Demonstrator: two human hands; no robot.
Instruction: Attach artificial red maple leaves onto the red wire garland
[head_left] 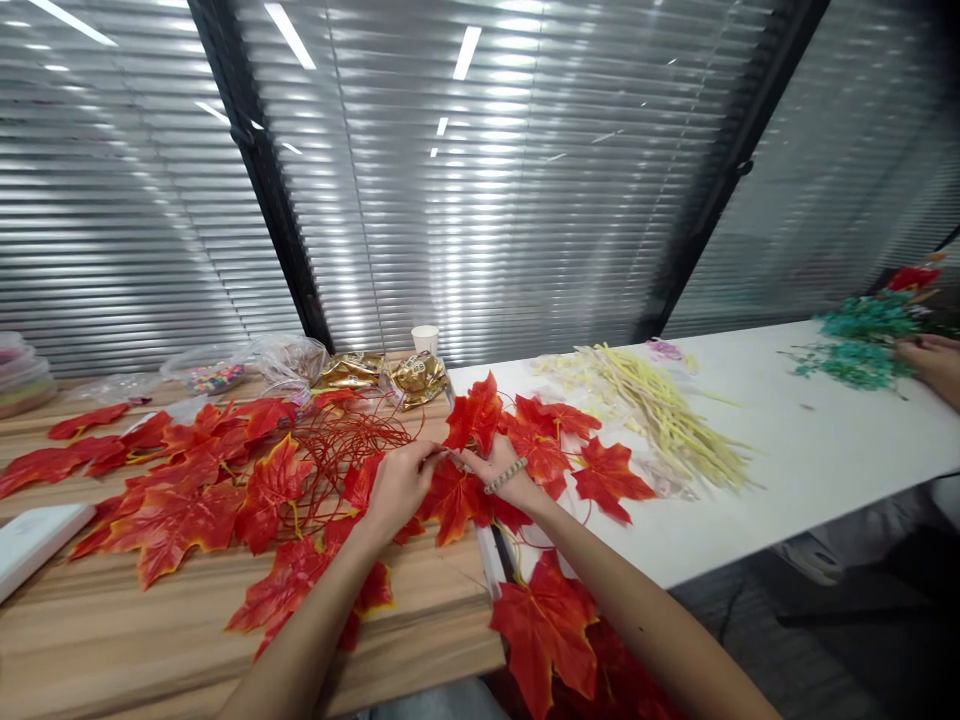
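At the seam where a wooden table (187, 610) meets a white table (810, 450), 2 bare hands meet over a spread of artificial red maple leaves. Left hand (399, 484) is curled, fingertips pinching something small at the base of a red leaf (475, 415); right hand (501, 462), with a beaded bracelet (505, 475) at the wrist, pinches the same spot from the other side, just touching the left. What sits between the fingertips is too small to tell. Beside the left hand lies a tangle of thin red wire stems (341, 445), partly under loose leaves (176, 500). More leaves hang off the table edge (544, 625) toward the lap.

Risks, as a judgement: the hanging leaves could slide to the floor if a forearm brushes them; the wire stems could snag the bracelet; a hard tug could pull the leaf off its stem.

Farther back sit gold foil bags (382, 375), a small white cup (425, 339) and pale yellow stems (660, 415). At far right, another person's hand (934, 365) rests by teal foliage (862, 340).
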